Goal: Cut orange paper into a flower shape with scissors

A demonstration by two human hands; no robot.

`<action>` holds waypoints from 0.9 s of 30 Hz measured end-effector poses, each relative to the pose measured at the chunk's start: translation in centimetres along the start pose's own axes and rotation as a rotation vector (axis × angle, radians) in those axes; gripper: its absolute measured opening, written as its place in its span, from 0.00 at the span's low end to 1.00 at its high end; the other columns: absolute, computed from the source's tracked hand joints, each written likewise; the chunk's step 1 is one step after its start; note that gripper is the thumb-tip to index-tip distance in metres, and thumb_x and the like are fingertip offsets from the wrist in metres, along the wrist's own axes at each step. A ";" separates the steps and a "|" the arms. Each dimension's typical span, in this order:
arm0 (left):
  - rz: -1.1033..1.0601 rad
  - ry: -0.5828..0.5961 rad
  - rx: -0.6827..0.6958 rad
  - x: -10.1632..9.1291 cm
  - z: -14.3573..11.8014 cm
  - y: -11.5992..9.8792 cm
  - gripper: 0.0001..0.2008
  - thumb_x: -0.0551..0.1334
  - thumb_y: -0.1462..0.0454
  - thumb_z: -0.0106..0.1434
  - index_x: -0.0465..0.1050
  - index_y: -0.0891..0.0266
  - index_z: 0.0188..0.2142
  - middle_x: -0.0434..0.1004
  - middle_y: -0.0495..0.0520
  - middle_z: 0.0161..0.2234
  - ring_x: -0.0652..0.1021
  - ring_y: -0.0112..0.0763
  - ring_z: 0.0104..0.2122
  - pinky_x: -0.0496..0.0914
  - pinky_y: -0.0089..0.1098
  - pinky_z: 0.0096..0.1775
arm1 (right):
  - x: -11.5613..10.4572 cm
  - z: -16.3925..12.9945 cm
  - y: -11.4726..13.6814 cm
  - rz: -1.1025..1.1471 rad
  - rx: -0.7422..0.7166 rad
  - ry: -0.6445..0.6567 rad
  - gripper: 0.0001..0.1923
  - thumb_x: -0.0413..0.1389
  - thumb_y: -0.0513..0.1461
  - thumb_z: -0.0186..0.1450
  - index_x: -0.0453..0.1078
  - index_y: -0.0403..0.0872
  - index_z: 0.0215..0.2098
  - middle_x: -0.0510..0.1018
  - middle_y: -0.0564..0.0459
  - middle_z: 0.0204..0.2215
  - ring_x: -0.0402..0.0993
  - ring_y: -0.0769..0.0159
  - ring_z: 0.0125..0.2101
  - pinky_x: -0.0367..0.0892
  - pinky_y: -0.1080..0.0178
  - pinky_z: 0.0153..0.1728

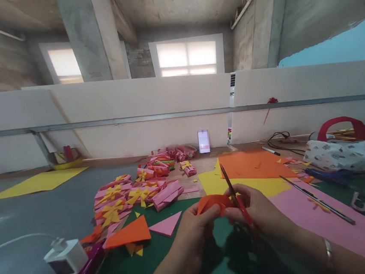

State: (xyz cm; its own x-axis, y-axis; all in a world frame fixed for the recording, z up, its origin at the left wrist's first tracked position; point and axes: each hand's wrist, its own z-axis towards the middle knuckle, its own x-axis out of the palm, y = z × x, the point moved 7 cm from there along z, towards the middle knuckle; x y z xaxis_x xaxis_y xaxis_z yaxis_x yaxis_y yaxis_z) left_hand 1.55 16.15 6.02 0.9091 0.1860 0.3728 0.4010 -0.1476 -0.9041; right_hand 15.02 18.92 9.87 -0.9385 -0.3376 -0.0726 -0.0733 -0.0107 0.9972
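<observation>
Left hand pinching folded orange paper, creased, right hand gripping red-handled scissors, blades up

The counter is grey on the left and wooden toward the back. A green mat covers its near middle. On the mat lie an orange triangle and a pink triangle. Pink bows are heaped behind them. An orange sheet lies on a yellow sheet, and a pink sheet lies to the right. A second yellow sheet lies far left, a charger at the near left, a patterned bag at the right.
</observation>
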 end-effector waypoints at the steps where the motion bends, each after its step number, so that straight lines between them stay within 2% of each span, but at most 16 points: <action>1: 0.010 0.013 -0.014 0.2 -0.2 0.2 0.14 0.71 0.63 0.46 0.77 0.67 0.33 0.68 0.46 0.18 0.63 0.18 0.17 0.55 0.21 0.20 | 0.0 -0.1 -0.1 0.000 -0.006 -0.020 0.21 0.65 0.36 0.47 0.64 0.45 0.36 0.70 0.62 0.18 0.65 0.74 0.18 0.58 0.72 0.18; 5: 0.041 0.077 -0.049 0.4 -0.3 -0.1 0.18 0.72 0.62 0.44 0.77 0.67 0.36 0.78 0.56 0.28 0.74 0.27 0.24 0.66 0.27 0.28 | -0.8 0.0 0.1 -0.017 -0.045 -0.053 0.22 0.64 0.36 0.46 0.65 0.45 0.39 0.72 0.61 0.20 0.64 0.75 0.18 0.59 0.71 0.18; 9: 0.075 0.110 -0.088 0.3 -0.2 -0.5 0.21 0.72 0.60 0.44 0.77 0.66 0.38 0.79 0.57 0.30 0.77 0.33 0.26 0.69 0.31 0.29 | -0.9 0.1 0.5 -0.045 -0.056 0.027 0.24 0.65 0.36 0.44 0.66 0.45 0.39 0.74 0.58 0.24 0.69 0.71 0.23 0.63 0.69 0.23; 12: 0.138 0.097 -0.080 0.2 -0.1 -0.5 0.14 0.72 0.62 0.44 0.77 0.67 0.31 0.78 0.56 0.27 0.76 0.29 0.25 0.67 0.26 0.29 | -0.7 0.0 0.7 -0.082 -0.071 0.067 0.24 0.64 0.36 0.46 0.66 0.44 0.41 0.74 0.58 0.25 0.69 0.71 0.24 0.63 0.68 0.24; 14: 0.148 0.093 -0.067 0.2 -0.1 -0.5 0.10 0.71 0.64 0.45 0.76 0.68 0.27 0.77 0.53 0.23 0.72 0.23 0.21 0.64 0.23 0.26 | -0.7 -0.1 0.7 -0.098 -0.069 0.046 0.24 0.63 0.36 0.47 0.65 0.44 0.42 0.73 0.58 0.24 0.68 0.71 0.23 0.63 0.68 0.24; 17: 0.130 0.072 -0.083 0.2 -0.2 -0.3 0.08 0.70 0.65 0.48 0.76 0.67 0.27 0.76 0.52 0.23 0.71 0.21 0.20 0.63 0.23 0.25 | -1.0 -0.1 0.7 -0.102 -0.056 -0.006 0.23 0.63 0.35 0.48 0.65 0.44 0.42 0.72 0.60 0.22 0.67 0.72 0.22 0.62 0.68 0.23; 21: 0.183 0.068 -0.120 0.0 -0.2 0.2 0.14 0.71 0.65 0.45 0.77 0.67 0.33 0.78 0.56 0.29 0.74 0.27 0.25 0.65 0.26 0.28 | -0.9 -0.2 0.6 -0.084 -0.032 -0.008 0.22 0.62 0.34 0.49 0.65 0.44 0.42 0.72 0.59 0.24 0.68 0.72 0.23 0.63 0.69 0.24; 23: 0.217 0.078 -0.112 -0.1 0.0 0.3 0.18 0.72 0.65 0.42 0.77 0.67 0.35 0.77 0.55 0.27 0.72 0.26 0.23 0.63 0.26 0.26 | -0.9 -0.2 0.4 -0.099 -0.008 -0.013 0.22 0.62 0.33 0.49 0.64 0.44 0.42 0.73 0.59 0.24 0.68 0.72 0.23 0.63 0.69 0.24; 25: 0.220 0.070 -0.104 -0.3 0.2 0.4 0.17 0.72 0.65 0.42 0.77 0.68 0.34 0.74 0.52 0.22 0.69 0.23 0.20 0.60 0.24 0.23 | -0.9 -0.1 0.4 -0.109 -0.010 -0.016 0.22 0.62 0.34 0.51 0.64 0.43 0.43 0.72 0.59 0.23 0.68 0.71 0.23 0.64 0.69 0.24; 27: 0.178 0.002 -0.090 -0.8 0.3 0.1 0.15 0.71 0.66 0.43 0.77 0.69 0.32 0.72 0.50 0.20 0.67 0.21 0.18 0.58 0.23 0.22 | -1.0 -0.1 0.6 -0.118 -0.019 -0.010 0.21 0.61 0.38 0.54 0.63 0.43 0.44 0.72 0.59 0.22 0.69 0.70 0.24 0.64 0.68 0.25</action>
State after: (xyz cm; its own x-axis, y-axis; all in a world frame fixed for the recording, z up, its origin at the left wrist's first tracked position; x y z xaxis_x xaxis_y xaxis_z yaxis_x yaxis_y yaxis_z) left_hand 0.87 16.32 5.56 0.9668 0.1470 0.2092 0.2422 -0.2644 -0.9335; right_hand 15.93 19.17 10.50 -0.9272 -0.3232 -0.1894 -0.1768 -0.0680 0.9819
